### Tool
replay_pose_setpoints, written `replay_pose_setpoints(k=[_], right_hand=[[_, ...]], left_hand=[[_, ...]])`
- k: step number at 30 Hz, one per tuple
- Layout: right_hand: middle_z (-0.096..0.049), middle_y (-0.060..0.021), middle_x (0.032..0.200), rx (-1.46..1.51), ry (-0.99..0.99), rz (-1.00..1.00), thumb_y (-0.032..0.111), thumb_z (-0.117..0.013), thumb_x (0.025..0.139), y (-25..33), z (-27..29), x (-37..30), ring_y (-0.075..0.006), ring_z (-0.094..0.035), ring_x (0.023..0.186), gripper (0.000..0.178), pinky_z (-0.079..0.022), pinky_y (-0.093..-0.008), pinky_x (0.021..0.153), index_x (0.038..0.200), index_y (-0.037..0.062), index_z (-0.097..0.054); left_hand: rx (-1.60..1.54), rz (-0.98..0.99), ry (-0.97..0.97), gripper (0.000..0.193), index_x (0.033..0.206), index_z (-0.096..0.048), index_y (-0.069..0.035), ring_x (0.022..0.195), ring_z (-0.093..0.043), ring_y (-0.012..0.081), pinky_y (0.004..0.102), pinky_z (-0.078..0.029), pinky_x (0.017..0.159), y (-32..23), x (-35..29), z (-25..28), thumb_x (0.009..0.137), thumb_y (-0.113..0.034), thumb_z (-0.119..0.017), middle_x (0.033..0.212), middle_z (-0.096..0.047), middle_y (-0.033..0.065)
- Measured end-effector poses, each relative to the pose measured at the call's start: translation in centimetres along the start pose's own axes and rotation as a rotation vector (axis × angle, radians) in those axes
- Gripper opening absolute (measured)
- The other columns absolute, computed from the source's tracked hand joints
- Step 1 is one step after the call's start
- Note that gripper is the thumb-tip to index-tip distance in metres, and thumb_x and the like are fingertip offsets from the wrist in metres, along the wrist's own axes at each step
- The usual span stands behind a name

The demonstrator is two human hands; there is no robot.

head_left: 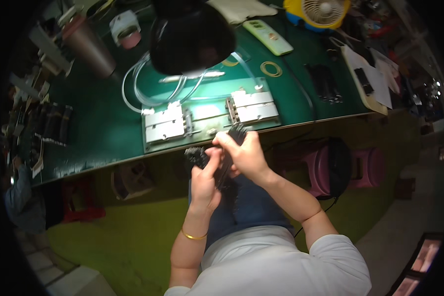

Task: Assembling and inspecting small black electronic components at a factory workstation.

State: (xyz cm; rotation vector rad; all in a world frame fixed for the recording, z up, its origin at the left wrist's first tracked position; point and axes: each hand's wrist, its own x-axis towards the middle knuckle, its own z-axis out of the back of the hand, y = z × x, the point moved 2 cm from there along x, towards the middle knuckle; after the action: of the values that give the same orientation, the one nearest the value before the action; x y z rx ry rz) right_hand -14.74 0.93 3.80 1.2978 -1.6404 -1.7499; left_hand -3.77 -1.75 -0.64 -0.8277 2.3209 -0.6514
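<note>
Two bare hands of ours meet just before the front edge of the green table [101, 150]; our left hand [205, 181] has its fingers folded and its thumb pressed on one black bunch [196, 157], whose rough end sticks out above the grip; our right hand [249, 155] pinches, with thumb and bent fingers nearly closed, a second black bunch [238, 131], which is nearer to the table; whether both bunches join between the palms we cannot tell, because the fingers hide this place.

Along the front edge of the table, directly beyond our hands, lies a base plate [208, 111]; it carries a silver left block [164, 124] and a silver right block [255, 106], well apart; clear tubes [135, 93] curl behind the left block; a black lamp [192, 44] covers part of our view.

Toward the far edge we see a pale green box [268, 37] and, farther right, a yellow fan [325, 12]; black strips [323, 84] lie toward the right end; other dark strips [54, 123] lie near the left end.
</note>
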Motion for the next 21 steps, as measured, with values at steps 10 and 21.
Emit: replay_pose_setpoints(k=[10,21], right_hand=[[-0.059,-0.0125,0.063,-0.937,-0.346,0.320,0.043,-0.060,0.075,12.0,20.8,6.6,-0.0220,-0.059,0.061,0.045,-0.046,-0.0322,0.059,0.066,-0.0012,-0.059],[-0.057,-0.0151,0.084,-1.411,-0.654,0.652,0.039,-0.073,0.060,10.0,22.9,8.9,-0.0299,-0.058,0.080,0.049,-0.048,-0.0377,0.067,0.089,0.0027,-0.059]], left_hand=[[-0.132,0.516,-0.080,0.013,0.087,-0.047,-0.007,0.049,-0.034,0.0091,0.0250,-0.034,0.050,11.0,-8.9,7.2,0.087,-0.021,-0.049,0.056,-0.033,-0.0029],[0.043,0.571,-0.064,0.013,0.089,-0.048,-0.010,0.052,-0.040,0.0138,0.0289,-0.038,0.054,13.0,-13.9,5.0,0.082,-0.018,-0.056,0.059,-0.040,0.0003]])
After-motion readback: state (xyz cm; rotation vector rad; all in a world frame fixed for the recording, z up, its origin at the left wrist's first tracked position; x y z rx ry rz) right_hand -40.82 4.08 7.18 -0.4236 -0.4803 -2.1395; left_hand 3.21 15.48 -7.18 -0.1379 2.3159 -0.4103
